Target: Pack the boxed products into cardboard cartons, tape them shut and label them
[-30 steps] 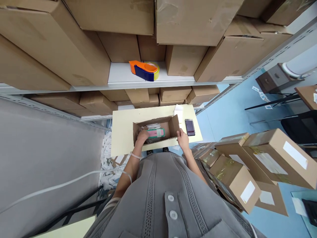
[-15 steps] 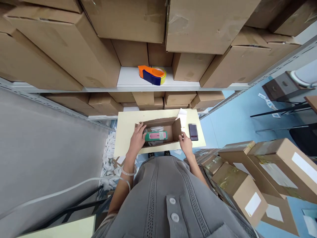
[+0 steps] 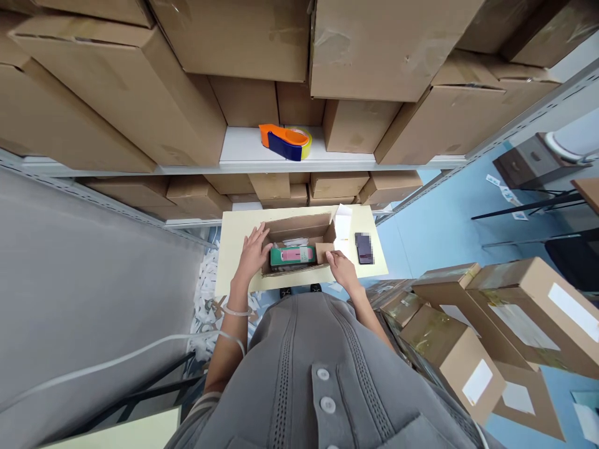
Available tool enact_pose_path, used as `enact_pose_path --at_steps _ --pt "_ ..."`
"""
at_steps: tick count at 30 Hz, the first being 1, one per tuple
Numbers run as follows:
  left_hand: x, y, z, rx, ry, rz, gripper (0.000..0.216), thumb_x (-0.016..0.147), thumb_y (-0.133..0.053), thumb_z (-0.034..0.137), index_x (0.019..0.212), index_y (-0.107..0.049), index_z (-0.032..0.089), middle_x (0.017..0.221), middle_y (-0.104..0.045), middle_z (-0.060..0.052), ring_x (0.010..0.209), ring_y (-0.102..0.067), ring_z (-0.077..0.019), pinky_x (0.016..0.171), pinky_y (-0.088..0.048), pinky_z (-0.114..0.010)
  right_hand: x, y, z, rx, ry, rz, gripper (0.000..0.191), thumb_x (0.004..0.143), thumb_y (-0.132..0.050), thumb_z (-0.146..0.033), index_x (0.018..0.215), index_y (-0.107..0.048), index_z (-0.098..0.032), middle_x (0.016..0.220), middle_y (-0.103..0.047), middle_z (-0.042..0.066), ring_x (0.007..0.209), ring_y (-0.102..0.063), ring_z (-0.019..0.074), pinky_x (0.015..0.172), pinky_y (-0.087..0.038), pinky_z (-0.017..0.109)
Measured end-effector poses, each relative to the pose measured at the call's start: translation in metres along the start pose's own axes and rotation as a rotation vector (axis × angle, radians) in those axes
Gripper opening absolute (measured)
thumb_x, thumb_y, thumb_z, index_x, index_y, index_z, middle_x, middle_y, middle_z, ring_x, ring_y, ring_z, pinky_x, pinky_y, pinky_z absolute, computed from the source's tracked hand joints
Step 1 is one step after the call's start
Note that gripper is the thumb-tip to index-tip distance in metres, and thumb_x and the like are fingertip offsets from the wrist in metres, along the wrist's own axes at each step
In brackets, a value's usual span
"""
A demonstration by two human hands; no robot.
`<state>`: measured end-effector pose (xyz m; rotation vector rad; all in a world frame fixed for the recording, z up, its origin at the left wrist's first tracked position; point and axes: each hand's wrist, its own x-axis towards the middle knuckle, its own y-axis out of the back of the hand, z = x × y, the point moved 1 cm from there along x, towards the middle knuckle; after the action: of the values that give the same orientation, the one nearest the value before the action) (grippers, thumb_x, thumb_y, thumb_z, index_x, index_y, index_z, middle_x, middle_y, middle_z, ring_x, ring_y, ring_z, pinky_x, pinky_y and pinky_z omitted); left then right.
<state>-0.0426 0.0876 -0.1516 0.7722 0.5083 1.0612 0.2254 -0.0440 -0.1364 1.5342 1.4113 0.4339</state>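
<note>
A small open cardboard box [image 3: 299, 226] stands on a pale yellow table [image 3: 233, 249]. Inside it lies a green and pink packet [image 3: 292, 254] on some white papers. My left hand [image 3: 253, 252] rests flat, fingers spread, against the box's left flap. My right hand [image 3: 340, 267] presses the right flap [image 3: 324, 252], which is folded inward over the box. Neither hand holds anything apart from the flaps.
A dark phone [image 3: 364, 247] and a white slip [image 3: 343, 221] lie on the table right of the box. An orange and blue tape dispenser [image 3: 285, 139] sits on the shelf above, among large cartons. Taped cartons [image 3: 449, 349] pile up at my right. White scraps [image 3: 206, 287] litter the floor at left.
My left hand has left the packet and moved onto the box's left flap. My right hand has pushed the right flap inward over the box.
</note>
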Motion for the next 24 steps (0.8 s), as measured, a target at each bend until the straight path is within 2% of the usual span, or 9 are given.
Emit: enact_pose_path --at_steps 3,5,7,10,15,17,21,22,24 --pt "0.005 0.007 -0.011 -0.08 -0.025 0.004 0.052 0.096 -0.03 0.019 0.145 -0.047 0.026 0.158 -0.038 -0.007 0.15 -0.028 -0.024 0.12 -0.021 -0.057 0.0 0.0 0.001 -0.007 0.009 -0.031 0.052 0.106 -0.024 -0.046 0.116 -0.069 -0.021 0.131 -0.064 0.009 0.12 -0.059 0.0211 0.089 -0.044 0.027" --pt "0.009 0.012 -0.017 -0.071 -0.046 -0.024 0.063 0.09 -0.029 0.009 0.149 -0.042 0.028 0.159 -0.039 -0.004 0.15 -0.028 -0.0217 0.121 -0.02 -0.055 -0.001 0.001 0.003 -0.007 0.027 -0.052 0.05 0.105 -0.026 -0.047 0.118 -0.067 -0.022 0.129 -0.065 0.009 0.12 -0.059 0.0218 0.09 -0.044 0.028" --pt "0.012 0.016 -0.02 -0.016 -0.048 -0.074 0.073 0.084 -0.033 0.005 0.152 -0.036 0.031 0.16 -0.035 -0.001 0.151 -0.025 -0.0231 0.122 -0.015 -0.057 -0.001 0.002 0.004 0.002 0.038 -0.065 0.049 0.105 -0.027 -0.049 0.121 -0.066 -0.024 0.129 -0.066 0.008 0.12 -0.059 0.0224 0.09 -0.045 0.03" --pt "0.015 0.015 -0.017 0.09 -0.049 -0.151 0.08 0.082 -0.045 0.007 0.156 -0.027 0.032 0.164 -0.024 -0.003 0.153 -0.017 -0.0296 0.121 -0.011 -0.062 -0.002 0.002 0.006 0.024 0.039 -0.066 0.049 0.104 -0.029 -0.051 0.126 -0.063 -0.025 0.13 -0.066 0.008 0.122 -0.059 0.023 0.093 -0.045 0.031" --pt "0.014 -0.003 -0.002 0.282 -0.032 -0.165 0.088 0.082 -0.061 0.016 0.158 -0.018 0.026 0.167 -0.005 -0.011 0.153 -0.011 -0.0352 0.12 -0.011 -0.064 -0.005 -0.005 0.01 0.066 0.039 -0.058 0.054 0.103 -0.027 -0.053 0.134 -0.058 -0.022 0.134 -0.063 0.01 0.126 -0.057 0.0256 0.099 -0.044 0.035" --pt "0.014 -0.012 0.004 0.36 -0.027 -0.141 0.093 0.08 -0.066 0.017 0.159 -0.017 0.022 0.167 0.0 -0.015 0.153 -0.012 -0.037 0.12 -0.01 -0.063 -0.006 -0.007 0.012 0.085 0.021 -0.031 0.056 0.102 -0.027 -0.055 0.138 -0.052 -0.02 0.144 -0.055 0.012 0.124 -0.059 0.0264 0.099 -0.046 0.037" --pt "0.012 -0.021 0.009 0.438 -0.036 -0.118 0.099 0.077 -0.072 0.018 0.159 -0.016 0.02 0.166 0.004 -0.019 0.151 -0.017 -0.0397 0.119 -0.012 -0.065 -0.002 -0.005 0.015 0.099 0.013 -0.02 0.057 0.099 -0.035 -0.059 0.142 -0.047 -0.025 0.165 -0.02 0.01 0.114 -0.065 0.0256 0.095 -0.049 0.039" --pt "0.012 -0.021 0.009 0.444 -0.036 -0.117 0.099 0.077 -0.073 0.019 0.159 -0.017 0.02 0.166 0.004 -0.019 0.151 -0.018 -0.0399 0.119 -0.012 -0.065 0.001 -0.003 0.016 0.098 0.036 -0.032 0.056 0.098 -0.037 -0.06 0.141 -0.048 -0.026 0.166 -0.015 0.008 0.113 -0.066 0.0256 0.096 -0.05 0.039" --pt "0.013 -0.021 0.008 0.451 -0.036 -0.112 0.099 0.077 -0.074 0.02 0.158 -0.018 0.02 0.166 0.003 -0.019 0.151 -0.018 -0.0401 0.119 -0.011 -0.066 0.008 0.0 0.016 0.093 0.106 -0.055 0.054 0.097 -0.04 -0.059 0.14 -0.051 -0.028 0.166 -0.017 0.005 0.12 -0.062 0.0262 0.099 -0.048 0.039"
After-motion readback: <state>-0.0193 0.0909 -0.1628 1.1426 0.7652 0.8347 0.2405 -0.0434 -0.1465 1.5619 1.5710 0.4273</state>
